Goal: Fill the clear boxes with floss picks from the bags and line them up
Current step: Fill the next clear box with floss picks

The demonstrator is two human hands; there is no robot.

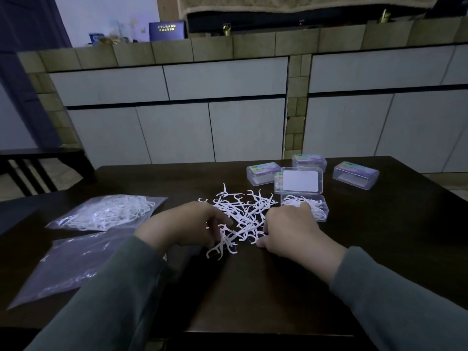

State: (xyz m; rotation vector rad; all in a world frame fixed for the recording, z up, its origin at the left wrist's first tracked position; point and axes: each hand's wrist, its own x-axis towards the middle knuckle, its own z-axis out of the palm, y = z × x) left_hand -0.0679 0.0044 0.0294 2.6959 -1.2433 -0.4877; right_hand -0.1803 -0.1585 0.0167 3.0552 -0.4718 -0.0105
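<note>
Grey-green sleeves come in from the bottom edge, both hands out over a dark wooden table; left hand is palm down at the near left edge of a loose heap of white floss picks, fingers curled down into the picks, a few picks at the fingertips, though whether it actually pinches one cannot be told; right hand is palm down at the heap's right edge, fingers bent and hidden behind the knuckles, grip cannot be told, thumb on the table near a pick; open clear box just beyond the right hand, partly filled with picks, its lid standing up behind it with a white label; three closed clear boxes with coloured labels sit behind and beside the lid, one more mostly hidden behind it; full plastic bag of picks lies to the left of the heap; a flatter, nearly empty bag lies nearer the camera, under the left forearm; white cabinet fronts and a tiled counter edge fill the background.
</note>
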